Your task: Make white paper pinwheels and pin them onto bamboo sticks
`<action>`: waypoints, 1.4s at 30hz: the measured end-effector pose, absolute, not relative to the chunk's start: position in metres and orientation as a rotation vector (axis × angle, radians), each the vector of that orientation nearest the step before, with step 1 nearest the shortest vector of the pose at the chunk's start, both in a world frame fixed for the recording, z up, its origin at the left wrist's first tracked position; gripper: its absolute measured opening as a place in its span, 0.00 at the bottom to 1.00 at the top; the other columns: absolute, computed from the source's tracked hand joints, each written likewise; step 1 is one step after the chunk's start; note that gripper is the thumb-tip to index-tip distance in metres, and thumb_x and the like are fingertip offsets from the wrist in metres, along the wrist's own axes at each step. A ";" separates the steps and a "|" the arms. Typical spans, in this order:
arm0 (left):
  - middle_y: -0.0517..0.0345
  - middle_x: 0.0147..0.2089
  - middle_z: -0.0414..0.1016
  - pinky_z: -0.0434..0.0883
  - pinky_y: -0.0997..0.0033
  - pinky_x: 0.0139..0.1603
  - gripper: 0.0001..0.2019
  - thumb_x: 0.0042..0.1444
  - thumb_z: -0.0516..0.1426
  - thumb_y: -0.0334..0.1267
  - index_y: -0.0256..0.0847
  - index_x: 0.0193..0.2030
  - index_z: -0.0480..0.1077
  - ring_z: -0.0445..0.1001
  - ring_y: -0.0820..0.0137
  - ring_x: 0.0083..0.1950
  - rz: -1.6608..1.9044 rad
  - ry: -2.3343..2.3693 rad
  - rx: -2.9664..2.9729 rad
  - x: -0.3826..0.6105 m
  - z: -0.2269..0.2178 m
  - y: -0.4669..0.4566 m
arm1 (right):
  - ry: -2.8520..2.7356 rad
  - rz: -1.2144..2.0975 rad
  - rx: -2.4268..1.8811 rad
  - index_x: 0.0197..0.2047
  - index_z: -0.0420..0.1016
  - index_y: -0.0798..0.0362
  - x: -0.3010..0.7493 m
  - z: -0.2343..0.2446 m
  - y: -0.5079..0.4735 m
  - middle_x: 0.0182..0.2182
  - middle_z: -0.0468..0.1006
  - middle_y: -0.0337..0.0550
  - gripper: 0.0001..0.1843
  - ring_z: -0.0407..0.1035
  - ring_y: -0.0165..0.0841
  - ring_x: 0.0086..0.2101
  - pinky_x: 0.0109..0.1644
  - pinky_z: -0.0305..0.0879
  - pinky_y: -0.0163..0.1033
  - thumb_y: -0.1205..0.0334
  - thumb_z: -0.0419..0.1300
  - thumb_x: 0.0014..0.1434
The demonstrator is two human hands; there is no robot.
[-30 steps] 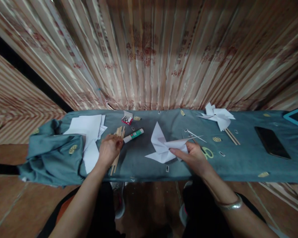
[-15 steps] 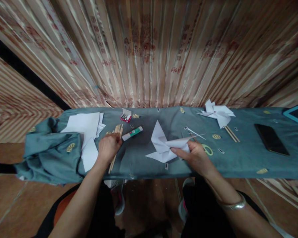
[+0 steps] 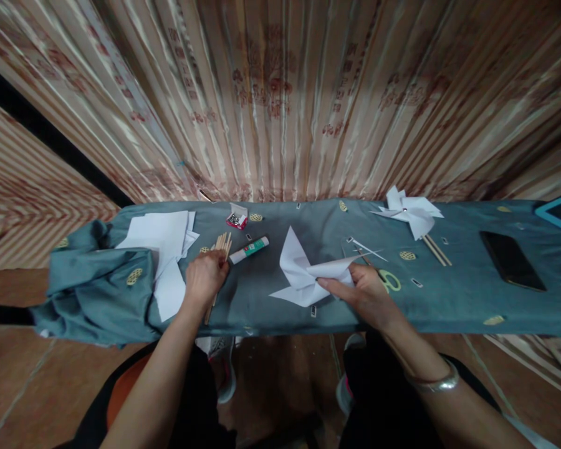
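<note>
Your right hand (image 3: 369,293) is holding a folded white paper (image 3: 300,268), with the thumb on the upper face near the middle and the fingers mostly hidden behind it; this paper has the form of a pinwheel, and it is in front of you, over the middle of the tabletop (image 3: 262,312), which a grey-green cloth covers. Your left hand (image 3: 206,274) is upon the bundle of wooden sticks (image 3: 223,242), its fingers drawn together, but I cannot tell if it grips any stick. Just to the right of the sticks lies a glue stick (image 3: 250,250), tilted, and behind it stands a small open box (image 3: 237,217) with metallic pieces inside. At the left are white sheets (image 3: 161,231), partly overlapping. Close to your right hand there are scissors (image 3: 391,281) with light green handles. Farther right lie another pinwheel (image 3: 416,213), with two sticks below it, and a dark phone (image 3: 513,260).
</note>
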State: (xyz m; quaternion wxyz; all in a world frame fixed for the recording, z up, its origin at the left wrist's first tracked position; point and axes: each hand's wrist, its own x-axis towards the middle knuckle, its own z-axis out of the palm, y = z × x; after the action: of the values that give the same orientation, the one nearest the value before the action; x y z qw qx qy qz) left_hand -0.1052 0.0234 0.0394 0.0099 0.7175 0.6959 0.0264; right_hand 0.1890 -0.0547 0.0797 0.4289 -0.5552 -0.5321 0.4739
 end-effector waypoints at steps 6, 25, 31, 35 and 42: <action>0.46 0.44 0.81 0.70 0.65 0.42 0.12 0.57 0.53 0.36 0.39 0.43 0.75 0.79 0.56 0.45 0.135 2.161 2.192 -0.103 0.039 0.019 | -1.383 1.200 -1.354 0.36 0.81 0.55 0.183 0.087 -0.055 0.31 0.84 0.45 0.16 0.77 0.38 0.30 0.33 0.73 0.38 0.53 0.66 0.48; 0.57 0.28 0.76 0.69 0.72 0.34 0.12 0.41 0.69 0.42 0.37 0.31 0.78 0.73 0.70 0.30 0.905 1.023 1.170 -0.043 0.085 -0.022 | -1.998 0.686 -0.853 0.37 0.72 0.52 0.161 0.110 -0.089 0.32 0.79 0.40 0.02 0.71 0.30 0.34 0.39 0.68 0.36 0.68 0.59 0.60; 0.57 0.27 0.71 0.65 0.75 0.29 0.09 0.39 0.69 0.40 0.37 0.25 0.78 0.68 0.72 0.29 0.706 0.776 1.205 -0.005 0.095 -0.030 | -1.966 0.514 -0.880 0.43 0.72 0.50 0.182 0.108 -0.093 0.36 0.80 0.40 0.07 0.72 0.32 0.39 0.43 0.69 0.38 0.68 0.59 0.61; 0.56 0.26 0.72 0.65 0.74 0.30 0.09 0.37 0.70 0.39 0.38 0.22 0.77 0.68 0.71 0.28 0.712 0.743 1.122 0.009 0.089 -0.036 | -1.841 0.504 -0.915 0.44 0.72 0.49 0.194 0.110 -0.099 0.37 0.79 0.40 0.06 0.73 0.32 0.39 0.44 0.69 0.39 0.66 0.59 0.62; 0.57 0.24 0.70 0.65 0.72 0.29 0.14 0.33 0.71 0.46 0.39 0.20 0.76 0.66 0.70 0.26 0.755 0.787 1.136 0.022 0.082 -0.036 | -1.751 0.453 -0.938 0.42 0.72 0.49 0.204 0.119 -0.099 0.35 0.79 0.40 0.04 0.74 0.32 0.38 0.43 0.70 0.40 0.65 0.59 0.64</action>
State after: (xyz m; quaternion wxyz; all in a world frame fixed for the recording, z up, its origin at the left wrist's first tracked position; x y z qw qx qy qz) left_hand 0.0215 -0.0362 0.0818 0.7057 0.5111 0.3543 0.3395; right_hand 0.2036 -0.0989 0.1193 0.5244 -0.3922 -0.7317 0.1891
